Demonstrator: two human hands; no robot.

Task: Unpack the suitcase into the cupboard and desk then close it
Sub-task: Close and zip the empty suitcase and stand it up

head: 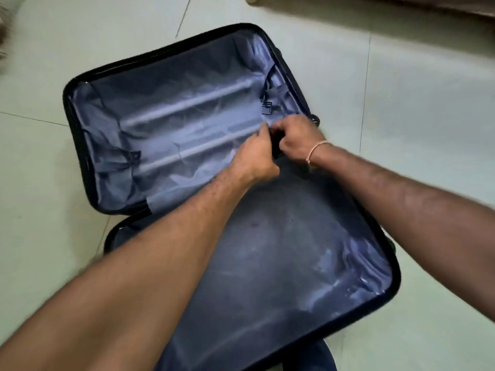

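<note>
**Both hands at the hinge**

I see the suitcase lying open on the floor. At its hinge, my left hand and right hand pinch something small and dark that I cannot make out.

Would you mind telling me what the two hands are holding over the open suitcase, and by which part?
Both the left hand and the right hand grip a small dark thing at the suitcase hinge edge; it is too hidden to identify.

Dark suitcase splayed open on floor
</note>
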